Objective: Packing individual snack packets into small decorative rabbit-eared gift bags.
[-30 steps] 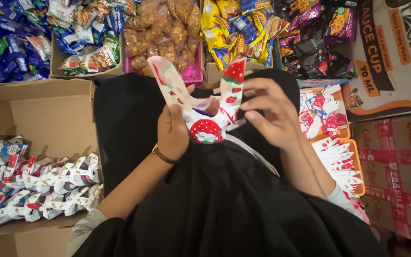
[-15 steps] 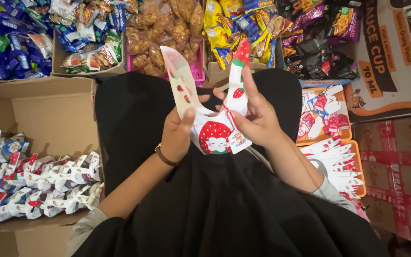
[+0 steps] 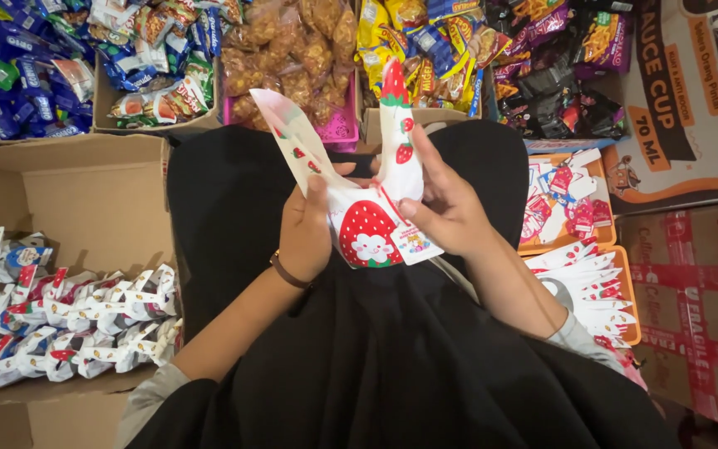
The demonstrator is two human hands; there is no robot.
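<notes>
I hold a small white plastic gift bag (image 3: 365, 226) printed with red strawberries, over my black-clothed lap. Its two long ear-like handles stick up. My left hand (image 3: 305, 230), with a brown wrist strap, grips the bag's left side at the base of the left ear (image 3: 291, 143). My right hand (image 3: 446, 208) pinches the right ear (image 3: 396, 137) and the bag's right edge, where a small paper tag (image 3: 414, 243) hangs.
A cardboard box (image 3: 85, 199) at the left holds several filled strawberry bags (image 3: 76, 324). Boxes of snack packets (image 3: 309, 50) line the far side. An orange tray (image 3: 579, 249) of flat bags and tags sits at the right, cartons (image 3: 700, 299) beyond it.
My right hand moved in from the bag's right and took hold of the right ear. The ears swung upright and closer together, and the tag now shows at the bag's right edge.
</notes>
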